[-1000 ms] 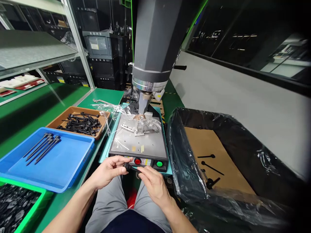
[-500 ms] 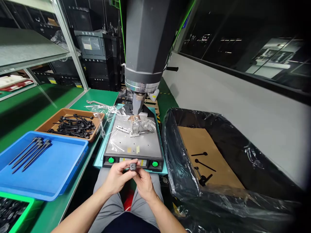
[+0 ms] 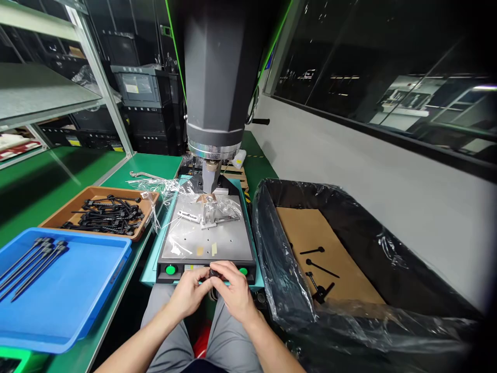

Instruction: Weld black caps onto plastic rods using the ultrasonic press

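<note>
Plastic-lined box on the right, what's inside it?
Brown cardboard, with a few slim black parts lying on it. Anything beneath the cardboard is covered, and folds of clear plastic obscure part of the near end.

The part [image 3: 213, 273] is before the press [image 3: 215, 88], between tray [image 3: 93, 282] and bin [image 3: 388, 243].

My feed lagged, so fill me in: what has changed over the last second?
The right hand has moved in from the shaft of the black part toward the left hand; their fingers now cover most of it. Both hands stay on it. The dark rods in the blue tray lie as before.
</note>
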Motion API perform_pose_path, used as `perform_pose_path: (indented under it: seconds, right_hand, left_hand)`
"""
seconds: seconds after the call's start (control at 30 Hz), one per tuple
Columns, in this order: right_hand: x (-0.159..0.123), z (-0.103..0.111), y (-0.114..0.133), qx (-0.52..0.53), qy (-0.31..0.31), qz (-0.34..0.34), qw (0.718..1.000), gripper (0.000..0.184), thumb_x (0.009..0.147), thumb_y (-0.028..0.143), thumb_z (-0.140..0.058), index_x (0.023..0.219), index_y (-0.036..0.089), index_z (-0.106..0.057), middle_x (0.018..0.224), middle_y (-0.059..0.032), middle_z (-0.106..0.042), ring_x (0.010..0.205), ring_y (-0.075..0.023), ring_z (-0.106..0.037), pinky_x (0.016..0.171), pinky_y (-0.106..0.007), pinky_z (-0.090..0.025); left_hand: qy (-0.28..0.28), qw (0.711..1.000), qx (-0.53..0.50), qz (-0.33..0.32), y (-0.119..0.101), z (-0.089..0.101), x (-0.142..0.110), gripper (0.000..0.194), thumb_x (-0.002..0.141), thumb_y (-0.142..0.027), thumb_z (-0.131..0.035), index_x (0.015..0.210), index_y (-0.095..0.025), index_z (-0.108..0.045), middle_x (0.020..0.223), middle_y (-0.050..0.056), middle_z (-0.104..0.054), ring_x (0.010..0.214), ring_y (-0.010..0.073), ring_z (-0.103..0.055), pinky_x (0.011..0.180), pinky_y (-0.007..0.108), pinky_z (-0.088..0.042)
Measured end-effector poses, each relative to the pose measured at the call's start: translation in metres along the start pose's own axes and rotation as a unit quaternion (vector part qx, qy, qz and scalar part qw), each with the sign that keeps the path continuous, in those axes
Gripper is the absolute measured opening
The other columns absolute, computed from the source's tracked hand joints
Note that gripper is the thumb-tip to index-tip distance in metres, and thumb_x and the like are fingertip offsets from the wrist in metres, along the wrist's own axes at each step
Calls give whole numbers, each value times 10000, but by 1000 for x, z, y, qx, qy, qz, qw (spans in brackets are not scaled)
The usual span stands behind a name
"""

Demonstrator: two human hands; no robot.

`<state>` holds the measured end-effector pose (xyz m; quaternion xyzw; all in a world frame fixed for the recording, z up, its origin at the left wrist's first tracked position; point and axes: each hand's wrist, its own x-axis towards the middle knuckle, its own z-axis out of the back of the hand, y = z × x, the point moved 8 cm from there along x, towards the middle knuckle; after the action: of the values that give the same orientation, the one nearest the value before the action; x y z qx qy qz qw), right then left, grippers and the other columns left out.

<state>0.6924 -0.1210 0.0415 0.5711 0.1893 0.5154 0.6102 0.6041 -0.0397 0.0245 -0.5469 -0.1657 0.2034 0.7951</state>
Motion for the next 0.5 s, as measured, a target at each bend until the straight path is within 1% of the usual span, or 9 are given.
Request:
perform_pose_path:
  seconds: [0.07, 0.13, 0.17, 0.23, 0.3, 0.33, 0.37, 0.43, 0.5]
  right_hand:
    - [3, -2, -10, 24, 1, -22, 999, 292, 854, 200, -596, 1127, 260, -678, 1074, -67, -667, 1004, -210, -612, 851, -341, -523]
    - [8, -2, -23, 59, 2, -44, 997, 283, 837, 214, -610, 1107, 244, -689, 1072, -68, -671, 999, -209, -622, 862, -342, -523]
    - [11, 1, -31, 80, -7, -59, 995, 277, 828, 231, -620, 1095, 234, -693, 1069, -69, -673, 998, -211, -625, 861, -344, -526]
    - [21, 13, -47, 128, -44, -99, 986, 289, 813, 283, -641, 1088, 208, -688, 1032, -76, -685, 951, -215, -643, 814, -348, -544]
    - [34, 33, -59, 166, -96, -137, 972, 344, 791, 337, -668, 1097, 182, -669, 964, -79, -698, 846, -207, -661, 733, -346, -561]
    - [41, 45, -62, 179, -125, -144, 965, 371, 775, 358, -684, 1096, 173, -662, 940, -77, -699, 796, -200, -663, 698, -343, -564]
    - [48, 59, -63, 187, -156, -141, 960, 392, 757, 374, -702, 1087, 168, -657, 931, -77, -698, 766, -194, -661, 675, -342, -566]
    - [59, 88, -60, 183, -223, -115, 951, 415, 730, 393, -726, 1068, 163, -650, 950, -79, -688, 768, -192, -660, 680, -348, -568]
    - [66, 109, -56, 158, -272, -88, 945, 429, 733, 406, -723, 1072, 158, -637, 951, -85, -683, 795, -198, -662, 720, -367, -565]
  left_hand:
    - [-10, 1000, 1, 10, 8, -2, 5, 336, 867, -438, -547, 692, -154, -589, 652, -18, -539, 653, 147, -467, 623, 243, -350]
    - [-9, 999, -32, 19, 14, -3, 11, 355, 852, -454, -567, 661, -155, -545, 630, -30, -497, 632, 133, -438, 609, 241, -333]
    - [-4, 998, -59, 24, 17, -3, 14, 348, 845, -457, -579, 676, -154, -548, 640, -27, -503, 635, 132, -445, 615, 242, -341]
    - [12, 993, -113, 36, 24, -4, 19, 319, 836, -453, -595, 757, -144, -590, 687, -7, -551, 660, 141, -486, 646, 249, -371]
    - [28, 987, -147, 55, 35, -7, 24, 323, 831, -450, -607, 837, -128, -626, 724, 20, -599, 681, 150, -527, 672, 260, -397]
    - [32, 985, -156, 69, 42, -9, 26, 333, 820, -453, -622, 856, -122, -636, 728, 28, -617, 679, 152, -541, 676, 263, -405]
    - [32, 982, -164, 86, 50, -12, 29, 345, 801, -458, -646, 861, -118, -641, 721, 32, -631, 667, 150, -551, 672, 265, -412]
    - [25, 974, -188, 122, 64, -17, 35, 375, 739, -460, -715, 857, -111, -646, 709, 41, -656, 633, 145, -566, 655, 266, -427]
    - [2, 959, -240, 150, 70, -21, 46, 401, 687, -442, -769, 861, -101, -649, 726, 62, -679, 592, 133, -574, 614, 255, -439]
